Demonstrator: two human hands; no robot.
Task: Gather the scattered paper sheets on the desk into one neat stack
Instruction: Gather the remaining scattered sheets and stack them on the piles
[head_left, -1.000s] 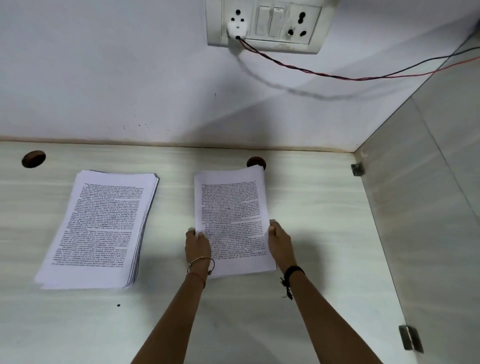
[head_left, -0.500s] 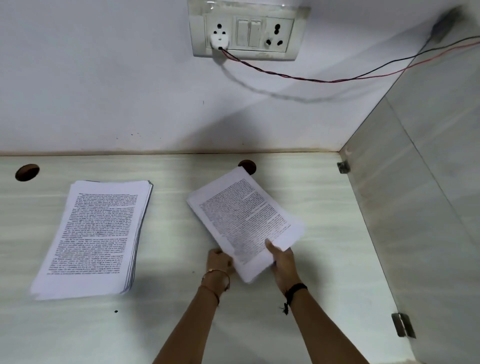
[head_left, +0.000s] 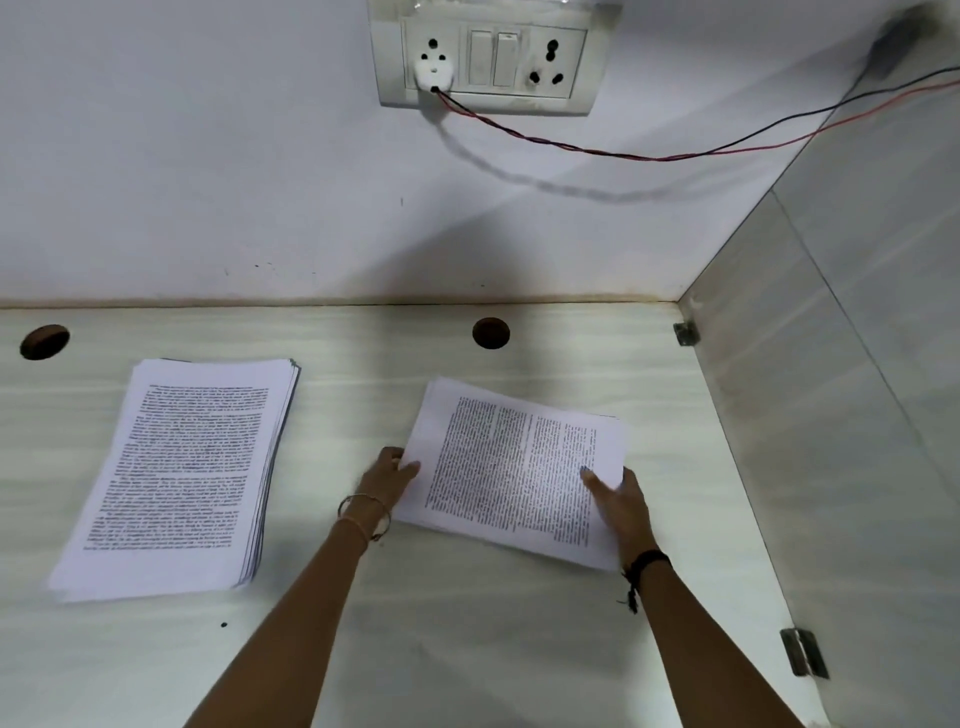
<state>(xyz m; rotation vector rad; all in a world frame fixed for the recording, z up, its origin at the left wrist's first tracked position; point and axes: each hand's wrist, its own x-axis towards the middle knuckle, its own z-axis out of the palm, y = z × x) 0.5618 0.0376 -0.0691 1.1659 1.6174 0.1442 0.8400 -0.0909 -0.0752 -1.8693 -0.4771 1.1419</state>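
A thin bundle of printed sheets (head_left: 511, 467) lies turned sideways at the middle right of the pale desk (head_left: 441, 639). My left hand (head_left: 387, 480) pinches its left edge with the thumb on top. On the bundle's right near corner, my right hand (head_left: 618, 501) grips it with the thumb across the page. A thicker stack of printed sheets (head_left: 176, 473) lies apart on the left of the desk, its edges slightly fanned.
Two round cable holes (head_left: 491, 332) (head_left: 44, 341) sit near the desk's back edge. A frosted side panel (head_left: 831, 415) closes the right side. On the wall hang a switchboard (head_left: 488, 57) and a red-black wire (head_left: 649, 153).
Both hands have rotated the thin bundle clockwise from upright to lying sideways, and it has shifted right. The left stack has not moved.
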